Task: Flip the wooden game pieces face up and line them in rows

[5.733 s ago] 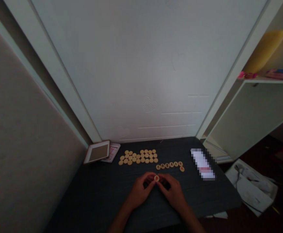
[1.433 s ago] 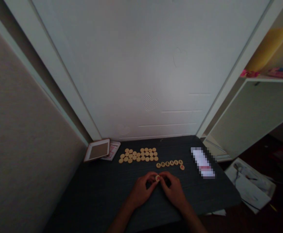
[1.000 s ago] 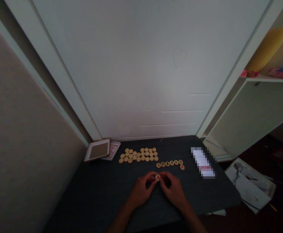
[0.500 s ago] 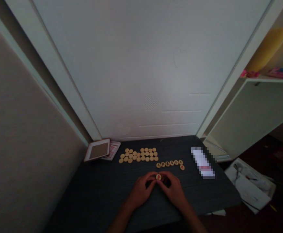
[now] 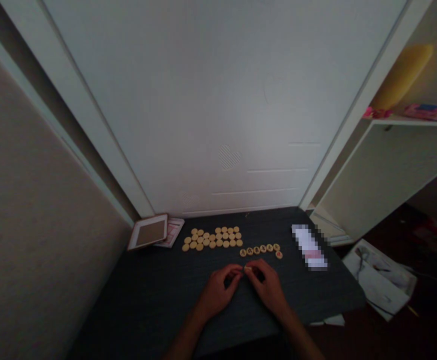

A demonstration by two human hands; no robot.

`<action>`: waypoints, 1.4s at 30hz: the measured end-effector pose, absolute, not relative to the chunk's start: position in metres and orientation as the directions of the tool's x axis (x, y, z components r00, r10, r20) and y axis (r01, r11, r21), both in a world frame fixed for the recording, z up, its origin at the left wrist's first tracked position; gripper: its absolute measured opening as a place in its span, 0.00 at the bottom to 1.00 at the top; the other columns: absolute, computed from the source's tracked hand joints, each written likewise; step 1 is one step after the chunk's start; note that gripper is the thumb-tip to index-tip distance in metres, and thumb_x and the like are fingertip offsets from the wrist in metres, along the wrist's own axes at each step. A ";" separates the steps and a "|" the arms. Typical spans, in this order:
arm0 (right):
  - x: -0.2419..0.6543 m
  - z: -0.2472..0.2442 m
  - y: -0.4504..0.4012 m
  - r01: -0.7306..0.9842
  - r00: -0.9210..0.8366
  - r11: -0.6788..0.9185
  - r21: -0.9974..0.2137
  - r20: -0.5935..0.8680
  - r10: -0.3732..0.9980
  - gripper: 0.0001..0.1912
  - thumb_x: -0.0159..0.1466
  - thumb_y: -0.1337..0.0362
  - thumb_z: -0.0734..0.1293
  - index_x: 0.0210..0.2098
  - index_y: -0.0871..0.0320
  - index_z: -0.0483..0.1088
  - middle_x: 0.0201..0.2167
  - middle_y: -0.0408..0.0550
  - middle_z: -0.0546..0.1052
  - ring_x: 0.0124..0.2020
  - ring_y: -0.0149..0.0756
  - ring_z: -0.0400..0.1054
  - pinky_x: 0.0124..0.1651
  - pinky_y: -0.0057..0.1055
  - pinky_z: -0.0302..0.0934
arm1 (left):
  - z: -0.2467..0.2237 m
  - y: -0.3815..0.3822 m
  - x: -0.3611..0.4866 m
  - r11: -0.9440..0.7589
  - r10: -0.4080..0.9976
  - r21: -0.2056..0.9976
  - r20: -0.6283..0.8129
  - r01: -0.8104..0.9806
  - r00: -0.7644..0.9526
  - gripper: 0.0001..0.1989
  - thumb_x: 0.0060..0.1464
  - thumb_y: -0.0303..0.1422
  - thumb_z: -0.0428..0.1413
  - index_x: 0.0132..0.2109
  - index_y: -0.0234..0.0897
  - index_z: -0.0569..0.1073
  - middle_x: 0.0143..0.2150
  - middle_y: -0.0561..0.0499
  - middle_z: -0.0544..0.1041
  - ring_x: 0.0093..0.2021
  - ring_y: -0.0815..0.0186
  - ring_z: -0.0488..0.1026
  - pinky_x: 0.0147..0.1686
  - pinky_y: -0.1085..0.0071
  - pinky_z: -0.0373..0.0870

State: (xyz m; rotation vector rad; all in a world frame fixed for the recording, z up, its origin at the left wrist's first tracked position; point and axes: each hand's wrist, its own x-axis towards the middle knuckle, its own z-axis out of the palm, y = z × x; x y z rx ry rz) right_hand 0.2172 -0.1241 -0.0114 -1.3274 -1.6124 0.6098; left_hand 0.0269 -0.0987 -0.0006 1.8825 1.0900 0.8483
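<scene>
Between the fingertips of my right hand is a round wooden piece, tilted and partly covered by the fingers. My left hand is just left of it, its thumb and fingers curved toward each other; whether its fingertips touch the piece is too small to tell. Beyond my hands, a row of wooden discs with dark characters lies on the dark table. A disc with a red mark sits below the row's right end. Farther left, several plain-faced discs lie in a cluster.
A framed tray rests on a pinkish card at the back left. A pixelated white object lies at the table's right. Behind stands a white panel. A white box is on the floor at right.
The red-marked face of the held piece has turned out of sight. My left fingertips have drawn slightly away from my right ones. The whole view has shifted slightly.
</scene>
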 end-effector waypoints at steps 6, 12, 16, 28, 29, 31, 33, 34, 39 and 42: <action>0.236 -0.024 -0.129 0.665 -0.054 0.333 -0.668 0.402 0.914 0.09 0.70 0.60 0.63 0.41 0.52 0.75 0.36 0.48 0.80 0.39 0.41 0.74 0.45 0.36 0.68 | 0.004 -0.100 0.027 -0.360 0.885 0.855 0.186 0.373 0.426 0.09 0.64 0.35 0.54 0.47 0.43 0.78 0.43 0.52 0.84 0.41 0.63 0.80 0.47 0.68 0.75; 0.258 -0.029 -0.133 0.797 0.037 0.246 -0.551 0.451 0.892 0.08 0.70 0.60 0.64 0.39 0.53 0.74 0.34 0.49 0.78 0.37 0.43 0.74 0.43 0.38 0.69 | 0.006 -0.102 0.026 -0.369 0.879 0.845 0.183 0.386 0.439 0.09 0.64 0.36 0.54 0.46 0.43 0.78 0.42 0.52 0.84 0.41 0.63 0.80 0.46 0.69 0.74; 0.267 -0.025 -0.136 0.813 0.081 0.220 -0.538 0.479 0.874 0.09 0.71 0.59 0.62 0.41 0.53 0.73 0.36 0.50 0.78 0.37 0.42 0.75 0.43 0.38 0.70 | 0.008 -0.103 0.026 -0.374 0.876 0.839 0.179 0.396 0.449 0.09 0.64 0.37 0.54 0.45 0.43 0.78 0.41 0.51 0.83 0.40 0.63 0.79 0.45 0.69 0.74; 0.291 -0.028 -0.156 0.913 -0.207 0.350 -0.210 0.501 0.841 0.21 0.70 0.59 0.63 0.61 0.51 0.67 0.57 0.50 0.76 0.60 0.49 0.66 0.59 0.48 0.61 | 0.005 -0.102 0.026 -0.395 0.871 0.823 0.194 0.407 0.452 0.09 0.64 0.37 0.54 0.45 0.43 0.79 0.42 0.51 0.83 0.41 0.63 0.79 0.45 0.68 0.74; 0.292 -0.028 -0.154 0.919 -0.210 0.344 -0.191 0.501 0.839 0.22 0.70 0.58 0.63 0.62 0.51 0.66 0.58 0.50 0.75 0.62 0.50 0.64 0.59 0.49 0.60 | 0.005 -0.102 0.026 -0.396 0.871 0.822 0.195 0.409 0.451 0.09 0.64 0.36 0.55 0.45 0.43 0.79 0.42 0.51 0.83 0.40 0.63 0.79 0.45 0.68 0.74; 0.293 -0.028 -0.151 0.927 -0.221 0.340 -0.159 0.500 0.837 0.23 0.70 0.57 0.62 0.64 0.50 0.64 0.59 0.49 0.74 0.64 0.49 0.62 0.61 0.50 0.57 | 0.005 -0.102 0.025 -0.396 0.872 0.821 0.195 0.411 0.449 0.09 0.63 0.36 0.55 0.45 0.43 0.79 0.42 0.51 0.83 0.40 0.63 0.79 0.45 0.68 0.74; 0.293 -0.029 -0.148 0.931 -0.229 0.338 -0.139 0.499 0.836 0.24 0.71 0.56 0.62 0.65 0.50 0.63 0.59 0.49 0.74 0.65 0.48 0.61 0.63 0.51 0.54 | 0.006 -0.102 0.025 -0.392 0.873 0.823 0.192 0.411 0.449 0.09 0.63 0.36 0.55 0.45 0.43 0.79 0.42 0.51 0.83 0.40 0.63 0.79 0.45 0.68 0.74; 0.293 -0.029 -0.147 0.932 -0.230 0.336 -0.135 0.497 0.837 0.24 0.71 0.56 0.62 0.65 0.49 0.63 0.60 0.48 0.74 0.65 0.48 0.61 0.64 0.52 0.53 | 0.007 -0.102 0.025 -0.390 0.873 0.825 0.190 0.410 0.449 0.09 0.63 0.36 0.55 0.45 0.43 0.79 0.42 0.51 0.83 0.40 0.63 0.79 0.45 0.69 0.74; 0.294 -0.032 -0.145 0.936 -0.190 0.306 -0.172 0.485 0.853 0.24 0.71 0.55 0.61 0.64 0.50 0.63 0.60 0.50 0.73 0.64 0.48 0.62 0.66 0.53 0.50 | 0.009 -0.103 0.025 -0.378 0.878 0.828 0.179 0.414 0.445 0.09 0.63 0.37 0.55 0.45 0.43 0.79 0.41 0.51 0.84 0.40 0.63 0.80 0.45 0.69 0.74; 0.294 -0.031 -0.146 0.934 -0.165 0.292 -0.208 0.475 0.865 0.24 0.70 0.55 0.61 0.65 0.50 0.62 0.61 0.51 0.72 0.64 0.48 0.62 0.65 0.54 0.50 | 0.007 -0.102 0.026 -0.372 0.882 0.828 0.175 0.419 0.437 0.10 0.62 0.37 0.55 0.45 0.43 0.80 0.41 0.51 0.84 0.40 0.62 0.80 0.45 0.68 0.75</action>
